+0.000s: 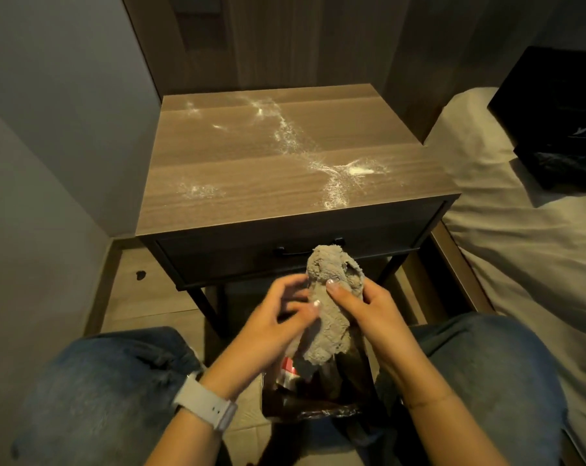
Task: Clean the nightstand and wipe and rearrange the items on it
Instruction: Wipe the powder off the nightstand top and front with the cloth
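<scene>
While the right hand (359, 307) is pinching the grey cloth (332, 297) upright and the left hand (281, 314) is hovering loose-fingered beside it, the powder-streaked table (238, 163) is lying toward twelve o'clock.

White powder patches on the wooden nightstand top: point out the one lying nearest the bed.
The dense white powder blob near the wooden nightstand top's front right; the other patches lie nearer the middle, back or left.
</scene>
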`<action>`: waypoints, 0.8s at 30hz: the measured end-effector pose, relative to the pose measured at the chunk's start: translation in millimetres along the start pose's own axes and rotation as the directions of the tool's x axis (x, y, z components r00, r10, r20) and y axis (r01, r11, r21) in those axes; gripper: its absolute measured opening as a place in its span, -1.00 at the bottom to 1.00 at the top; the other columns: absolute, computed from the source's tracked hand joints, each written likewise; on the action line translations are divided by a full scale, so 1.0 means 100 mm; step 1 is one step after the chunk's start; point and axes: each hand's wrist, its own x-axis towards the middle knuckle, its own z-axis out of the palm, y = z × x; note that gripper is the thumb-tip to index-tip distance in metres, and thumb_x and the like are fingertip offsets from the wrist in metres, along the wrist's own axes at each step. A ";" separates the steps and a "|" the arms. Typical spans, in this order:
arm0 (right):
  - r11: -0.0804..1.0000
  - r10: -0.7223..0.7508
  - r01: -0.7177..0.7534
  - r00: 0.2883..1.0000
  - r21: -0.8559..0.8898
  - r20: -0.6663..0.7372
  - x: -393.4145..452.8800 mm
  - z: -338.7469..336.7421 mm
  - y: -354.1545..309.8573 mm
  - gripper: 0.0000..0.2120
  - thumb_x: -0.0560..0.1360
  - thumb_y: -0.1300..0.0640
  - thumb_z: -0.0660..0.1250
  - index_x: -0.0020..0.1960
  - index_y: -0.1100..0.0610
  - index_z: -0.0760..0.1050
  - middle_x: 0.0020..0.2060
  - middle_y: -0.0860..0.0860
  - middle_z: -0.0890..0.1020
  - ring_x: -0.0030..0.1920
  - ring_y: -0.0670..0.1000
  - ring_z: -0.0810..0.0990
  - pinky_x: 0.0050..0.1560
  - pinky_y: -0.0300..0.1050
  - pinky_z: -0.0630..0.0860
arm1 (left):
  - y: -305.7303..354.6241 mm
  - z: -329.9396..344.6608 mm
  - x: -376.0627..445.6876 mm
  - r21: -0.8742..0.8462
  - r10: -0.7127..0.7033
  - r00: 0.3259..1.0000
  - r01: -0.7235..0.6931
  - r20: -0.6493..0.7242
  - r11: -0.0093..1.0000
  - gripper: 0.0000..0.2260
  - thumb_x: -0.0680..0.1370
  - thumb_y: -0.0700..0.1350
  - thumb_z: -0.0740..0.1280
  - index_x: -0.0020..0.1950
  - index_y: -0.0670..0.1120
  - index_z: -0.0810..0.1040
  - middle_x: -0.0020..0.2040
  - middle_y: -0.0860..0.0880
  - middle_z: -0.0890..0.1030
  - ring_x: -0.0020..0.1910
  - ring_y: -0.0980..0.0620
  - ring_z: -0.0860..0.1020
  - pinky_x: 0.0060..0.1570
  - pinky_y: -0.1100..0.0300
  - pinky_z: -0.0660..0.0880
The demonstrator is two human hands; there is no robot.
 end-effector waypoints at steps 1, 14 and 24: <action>1.000 -0.008 0.009 0.999 -0.018 0.051 -0.03 0.05 -0.01 -0.83 0.53 0.09 0.30 0.10 0.03 0.57 -0.09 -0.04 0.71 -0.09 -0.08 0.69 -0.21 -0.30 0.58 | -0.01 0.09 -0.12 -0.030 -0.015 0.999 0.016 0.032 0.999 -0.47 0.40 0.12 0.46 0.32 0.17 0.37 0.22 0.13 0.54 0.16 0.25 0.54 0.08 0.31 0.49; 0.948 -0.126 0.145 0.989 -0.282 0.083 0.08 0.00 -0.32 -0.88 0.51 0.21 0.34 -0.12 0.06 0.64 -0.28 -0.02 0.70 -0.28 -0.07 0.68 -0.31 -0.25 0.56 | -0.22 -0.55 -0.38 -0.085 -0.161 0.928 0.140 -0.335 0.987 -0.81 0.63 -0.17 0.18 0.02 -0.10 0.60 -0.29 0.09 0.66 -0.31 0.18 0.61 -0.37 0.42 0.45; 0.651 -0.186 0.418 0.897 -0.633 0.401 0.23 -0.37 -0.72 -0.94 0.47 0.18 0.39 -0.08 0.08 0.63 -0.11 -0.02 0.58 -0.09 -0.20 0.56 -0.05 -0.33 0.47 | -0.03 -0.66 -0.25 -0.018 -0.053 0.955 0.050 -0.291 0.999 -0.81 0.62 -0.14 0.18 -0.01 -0.09 0.59 -0.13 -0.10 0.65 -0.12 0.00 0.61 -0.08 0.13 0.51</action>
